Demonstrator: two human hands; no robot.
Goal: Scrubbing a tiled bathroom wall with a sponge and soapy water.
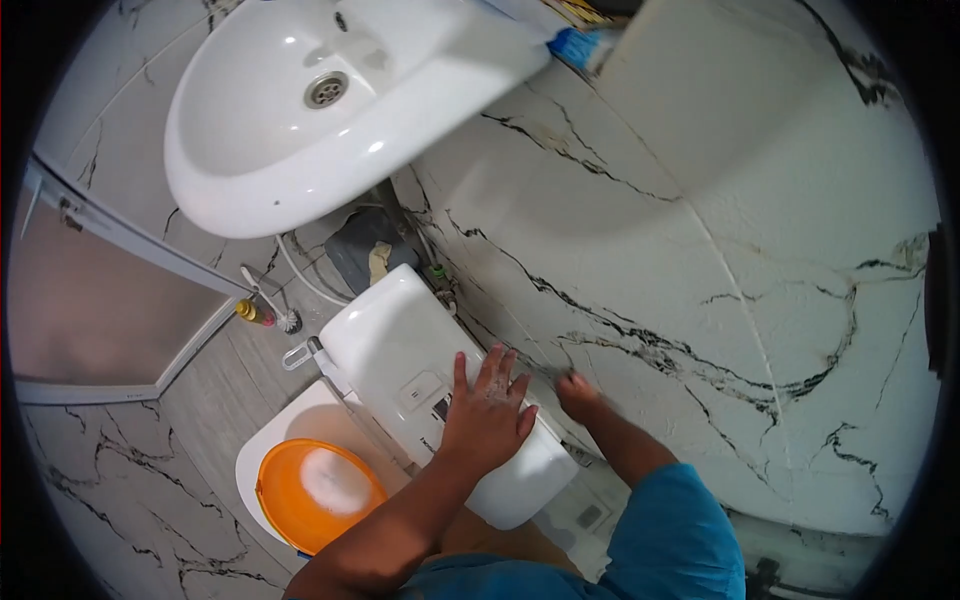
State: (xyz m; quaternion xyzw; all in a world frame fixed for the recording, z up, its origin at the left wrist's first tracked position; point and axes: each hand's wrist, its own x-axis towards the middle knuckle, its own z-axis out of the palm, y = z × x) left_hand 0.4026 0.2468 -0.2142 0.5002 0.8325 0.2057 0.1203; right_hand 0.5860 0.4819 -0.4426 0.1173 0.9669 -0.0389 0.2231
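Note:
My left hand [486,427] lies palm down on the white toilet cistern [390,330], fingers spread, with what looks like foam on its back. Close to the left hand, the flush button [420,388] sits in the cistern top. My right hand [579,397] is at the marble-patterned wall [675,300], just behind the cistern. Its fingers are curled and blurred, and whatever might be under them is hidden. On the toilet lid [251,457] stands an orange bucket [289,487] with white foam [334,480] inside, left of my left forearm.
A white washbasin [300,202] juts out above the cistern. Below it are a grey bin [352,247] and a hose [300,277]. A toilet brush [286,321] and a yellow-capped bottle [251,310] stand by the shower door frame [199,337]. The wall borders my right side.

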